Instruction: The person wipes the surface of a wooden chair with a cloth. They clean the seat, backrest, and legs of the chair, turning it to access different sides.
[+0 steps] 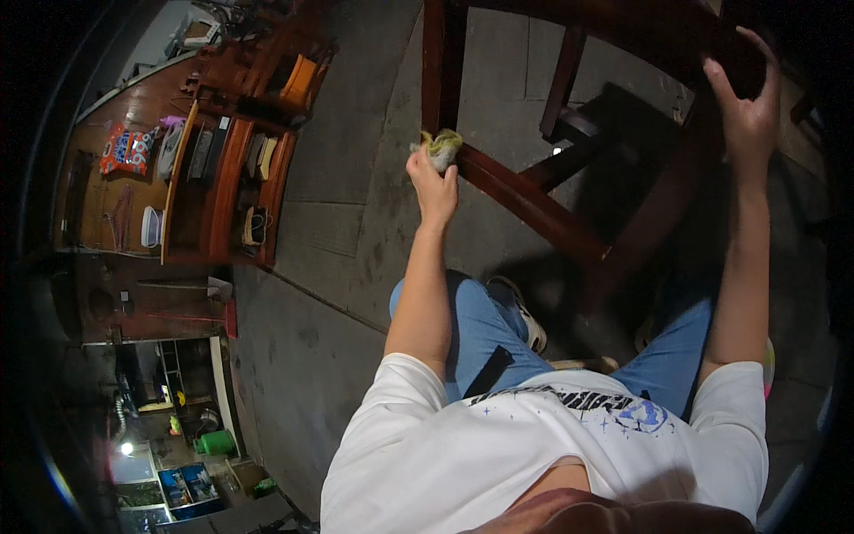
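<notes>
A dark reddish-brown wooden furniture frame (527,193), with legs and crossing rails, stands on the floor before me. My left hand (434,183) grips a crumpled yellow-green and whitish cloth (444,150). The cloth presses against the corner where an upright leg (442,67) meets a low rail. At the upper right, my right hand (752,113) spans a broad dark part of the same frame, thumb on one side and fingers on the other. Shadow hides much of the wood under that hand.
My knees and shoes flank the frame's near corner. To the left stands a wooden cabinet (227,193) with open shelves, a red-and-blue packet (128,150) on top. A red dustpan (230,318) leans beyond it. A green gas cylinder (215,442) lies farther off, past a doorway.
</notes>
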Motion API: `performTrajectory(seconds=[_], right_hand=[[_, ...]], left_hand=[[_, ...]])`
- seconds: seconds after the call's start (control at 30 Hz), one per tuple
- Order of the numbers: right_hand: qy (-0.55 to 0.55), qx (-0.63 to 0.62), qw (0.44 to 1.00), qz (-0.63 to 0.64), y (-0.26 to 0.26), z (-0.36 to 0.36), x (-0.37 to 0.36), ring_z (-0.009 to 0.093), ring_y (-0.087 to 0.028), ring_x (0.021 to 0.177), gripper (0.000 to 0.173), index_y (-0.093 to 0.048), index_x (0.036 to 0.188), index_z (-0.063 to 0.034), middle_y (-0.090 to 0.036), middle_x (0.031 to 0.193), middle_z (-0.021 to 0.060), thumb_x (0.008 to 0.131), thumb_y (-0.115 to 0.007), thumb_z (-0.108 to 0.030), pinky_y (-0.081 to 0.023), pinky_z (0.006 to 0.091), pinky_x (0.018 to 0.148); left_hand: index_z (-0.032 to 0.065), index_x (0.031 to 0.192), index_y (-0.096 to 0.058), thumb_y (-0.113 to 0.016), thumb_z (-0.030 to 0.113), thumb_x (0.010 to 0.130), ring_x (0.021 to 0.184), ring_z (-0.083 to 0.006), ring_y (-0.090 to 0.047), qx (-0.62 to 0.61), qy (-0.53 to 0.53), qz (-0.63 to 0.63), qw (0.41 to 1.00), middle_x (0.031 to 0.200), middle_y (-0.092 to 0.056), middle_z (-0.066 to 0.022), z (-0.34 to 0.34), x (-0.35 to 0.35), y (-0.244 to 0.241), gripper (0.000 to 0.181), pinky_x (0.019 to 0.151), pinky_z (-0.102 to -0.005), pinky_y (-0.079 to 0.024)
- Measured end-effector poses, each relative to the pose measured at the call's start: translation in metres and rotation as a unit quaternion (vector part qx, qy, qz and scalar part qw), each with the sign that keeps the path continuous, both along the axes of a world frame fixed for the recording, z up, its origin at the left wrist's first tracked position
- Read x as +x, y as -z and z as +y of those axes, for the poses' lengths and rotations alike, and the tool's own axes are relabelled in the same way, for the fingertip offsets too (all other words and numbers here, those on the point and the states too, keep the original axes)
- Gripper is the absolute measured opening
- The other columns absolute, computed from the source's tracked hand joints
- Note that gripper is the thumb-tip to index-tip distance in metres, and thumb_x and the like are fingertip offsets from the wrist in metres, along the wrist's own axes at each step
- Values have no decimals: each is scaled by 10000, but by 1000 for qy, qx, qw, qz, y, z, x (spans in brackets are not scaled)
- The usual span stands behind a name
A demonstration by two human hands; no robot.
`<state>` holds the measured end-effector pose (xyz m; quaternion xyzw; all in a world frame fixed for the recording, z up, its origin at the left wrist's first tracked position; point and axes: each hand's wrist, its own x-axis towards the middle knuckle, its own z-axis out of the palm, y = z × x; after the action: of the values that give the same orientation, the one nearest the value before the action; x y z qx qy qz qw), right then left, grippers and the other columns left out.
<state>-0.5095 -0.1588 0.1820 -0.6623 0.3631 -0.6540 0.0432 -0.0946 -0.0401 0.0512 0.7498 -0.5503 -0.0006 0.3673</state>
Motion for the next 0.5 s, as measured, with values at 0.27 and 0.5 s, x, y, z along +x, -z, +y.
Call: performTrajectory(seconds=[0.27,0.5], right_hand=[[57,-1,998,18,-10,7,-1,228,-554,1165,500,-462,1335,-86,-512,1306,100,892,-681,-159,-480,352,1003],[-30,24,998,-54,-9,9,8,202,-561,1113,495,-461,1334,-91,-509,1281,74,890,-673,-142,-478,339,972]], left_hand=[[30,1451,-299,-586,166,912,1203,-370,-447,-110,-50,107,987,1326,-407,-241,-32,-12,-31,625,991,-442,-389],[53,1444,-290,-775,77,684,1204,-392,-443,-52,-104,-160,980,1302,-449,-200,-91,-36,-52,902,1020,-492,-369]])
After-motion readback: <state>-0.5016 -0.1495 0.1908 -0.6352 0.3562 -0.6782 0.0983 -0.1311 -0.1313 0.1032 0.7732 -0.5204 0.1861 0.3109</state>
